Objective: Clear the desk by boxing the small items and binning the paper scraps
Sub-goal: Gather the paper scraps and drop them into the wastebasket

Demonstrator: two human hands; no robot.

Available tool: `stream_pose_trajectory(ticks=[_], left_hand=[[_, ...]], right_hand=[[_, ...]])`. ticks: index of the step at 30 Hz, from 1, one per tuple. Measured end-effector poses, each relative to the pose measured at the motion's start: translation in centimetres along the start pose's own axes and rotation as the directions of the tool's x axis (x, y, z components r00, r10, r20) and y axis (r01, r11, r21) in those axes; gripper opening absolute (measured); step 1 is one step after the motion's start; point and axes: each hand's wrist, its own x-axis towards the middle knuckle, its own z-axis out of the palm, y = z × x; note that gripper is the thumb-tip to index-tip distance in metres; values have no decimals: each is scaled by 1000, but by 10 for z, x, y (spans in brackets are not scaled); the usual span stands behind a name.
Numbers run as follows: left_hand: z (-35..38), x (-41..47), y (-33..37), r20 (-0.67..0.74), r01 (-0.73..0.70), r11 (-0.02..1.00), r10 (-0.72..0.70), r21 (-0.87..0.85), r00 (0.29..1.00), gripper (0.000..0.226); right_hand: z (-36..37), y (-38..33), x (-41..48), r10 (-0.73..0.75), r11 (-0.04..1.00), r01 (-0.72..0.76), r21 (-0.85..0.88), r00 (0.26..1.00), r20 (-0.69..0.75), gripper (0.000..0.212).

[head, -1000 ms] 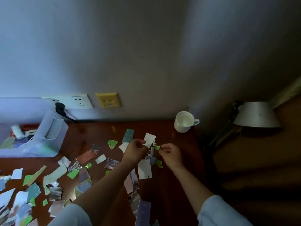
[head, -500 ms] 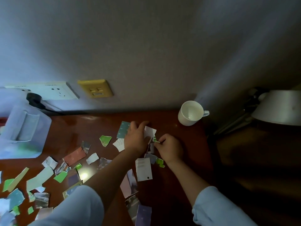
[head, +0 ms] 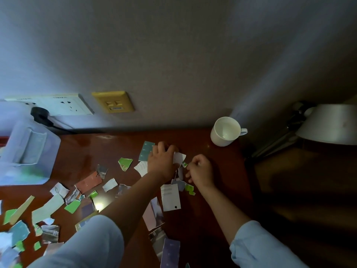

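Note:
Torn paper scraps in several colours litter the dark red desk [head: 212, 209]. My left hand [head: 161, 161] lies low over the desk's back middle, its fingertips on a teal scrap [head: 145, 150], and it holds a white scrap [head: 180, 157] at the thumb side. Just to the right, my right hand [head: 201, 169] is curled, its fingertips pinching a small green scrap [head: 184, 164]. A white tag [head: 170, 197] and more green bits [head: 189, 188] lie below both hands. A translucent plastic box [head: 29, 151] stands at the back left.
A white mug [head: 225, 132] stands at the desk's back right corner near the wall. A lamp shade [head: 328, 124] hangs beyond the desk's right edge. A black plug [head: 39, 114] sits in the wall socket above the box. Many scraps [head: 48, 207] cover the front left.
My left hand came down from above the desk, white scrap still in it, and now reaches onto the teal scrap. My right hand moved slightly toward it. The view has shifted right and closer.

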Motion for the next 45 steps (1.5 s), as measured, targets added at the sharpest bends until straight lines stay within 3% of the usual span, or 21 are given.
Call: stream_pose_trajectory(ticks=[3, 10, 17, 21, 27, 45], left_hand=[[-1, -1, 0, 24, -2, 1000, 1, 21, 1000, 52], [1, -4, 0, 18, -37, 999, 37, 29, 999, 54], [-1, -1, 1, 38, -32, 998, 30, 54, 999, 53], [1, -3, 0, 43, -48, 997, 46, 54, 998, 39], [1, -3, 1, 32, -35, 999, 35, 19, 999, 57], [-4, 3, 1, 58, -76, 991, 70, 114, 996, 57]], right_hand=[[0, -1, 2, -30, 998, 32, -45, 999, 45, 8], [4, 8, 1, -215, 860, 216, -462, 975, 56, 11], [3, 5, 6, -182, 860, 192, -474, 981, 67, 7], [2, 4, 6, -182, 855, 200, -478, 980, 84, 5], [3, 3, 8, -153, 854, 175, -491, 985, 84, 8], [7, 9, 5, -167, 884, 169, -437, 985, 44, 7]])
